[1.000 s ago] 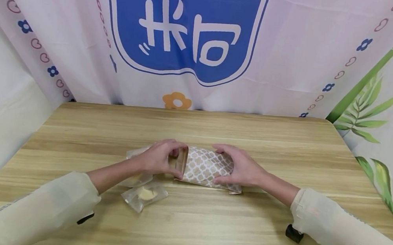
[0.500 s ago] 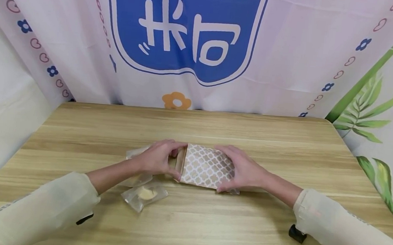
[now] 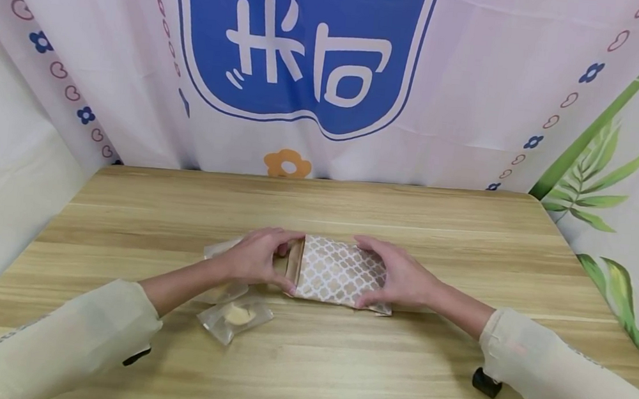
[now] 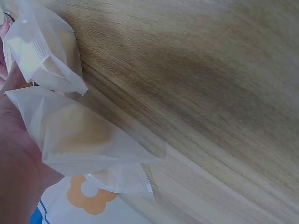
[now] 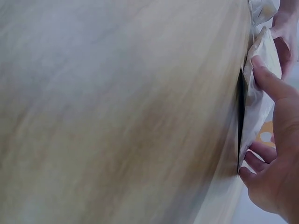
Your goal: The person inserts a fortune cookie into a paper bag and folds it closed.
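Observation:
A tan paper bag (image 3: 338,272) with a white lattice pattern lies on the wooden table, its folded or open end facing left. My left hand (image 3: 253,258) holds that left end, thumb at the near corner and index finger at the far one. At the other end, my right hand (image 3: 404,277) grips the bag between thumb and fingers; the right wrist view shows the thumb on its near edge. Small clear packets, each with a pale piece inside, lie by my left wrist: one packet (image 3: 236,315) nearer me, others (image 4: 77,133) partly hidden under the hand.
The wooden table (image 3: 366,371) extends around both hands. Behind it hangs a pinkish-white curtain (image 3: 462,97) with a blue emblem, and a leaf-patterned cloth (image 3: 603,188) hangs at the right.
My right hand has shifted slightly right along the bag, and the bag's top looks smoother than a second ago. My left hand and the packets stay nearly where they were.

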A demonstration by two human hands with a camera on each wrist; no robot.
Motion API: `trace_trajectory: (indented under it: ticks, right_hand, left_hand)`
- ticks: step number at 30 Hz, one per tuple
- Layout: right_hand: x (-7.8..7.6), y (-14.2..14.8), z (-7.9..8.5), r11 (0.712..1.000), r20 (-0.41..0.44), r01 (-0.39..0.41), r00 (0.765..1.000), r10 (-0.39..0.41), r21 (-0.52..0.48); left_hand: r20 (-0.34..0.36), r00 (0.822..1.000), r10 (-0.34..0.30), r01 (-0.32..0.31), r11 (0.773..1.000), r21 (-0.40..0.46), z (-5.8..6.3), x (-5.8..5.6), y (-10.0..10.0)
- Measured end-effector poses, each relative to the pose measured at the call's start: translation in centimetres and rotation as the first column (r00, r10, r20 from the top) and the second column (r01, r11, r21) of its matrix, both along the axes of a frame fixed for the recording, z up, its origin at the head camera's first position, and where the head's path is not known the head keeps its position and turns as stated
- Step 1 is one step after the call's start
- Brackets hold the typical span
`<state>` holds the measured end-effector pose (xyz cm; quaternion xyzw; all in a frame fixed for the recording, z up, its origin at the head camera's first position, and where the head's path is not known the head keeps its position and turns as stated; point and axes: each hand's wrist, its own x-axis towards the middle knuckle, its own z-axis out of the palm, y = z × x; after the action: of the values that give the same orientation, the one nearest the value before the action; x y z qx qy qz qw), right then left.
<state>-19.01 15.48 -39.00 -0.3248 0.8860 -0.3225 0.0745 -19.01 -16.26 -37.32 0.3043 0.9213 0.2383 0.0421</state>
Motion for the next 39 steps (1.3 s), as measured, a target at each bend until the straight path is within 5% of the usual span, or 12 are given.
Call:
trace_trajectory:
  ticks: [31,39]
  right_hand:
    - [-0.9,-0.3,0.1,0.999,-0.058,-0.029,0.998,0.028,-0.020]
    - [-0.8,-0.2,0.1,0.998,-0.072,-0.035,0.997,0.032,-0.042]
  left_hand:
    - [0.002,1.000,0.002,-0.002,1.000,0.013,0.3,-0.1,-0.3]
    - [0.036,0.999,-0.019,0.016,0.996,0.091,0.8,-0.1,-1.1]
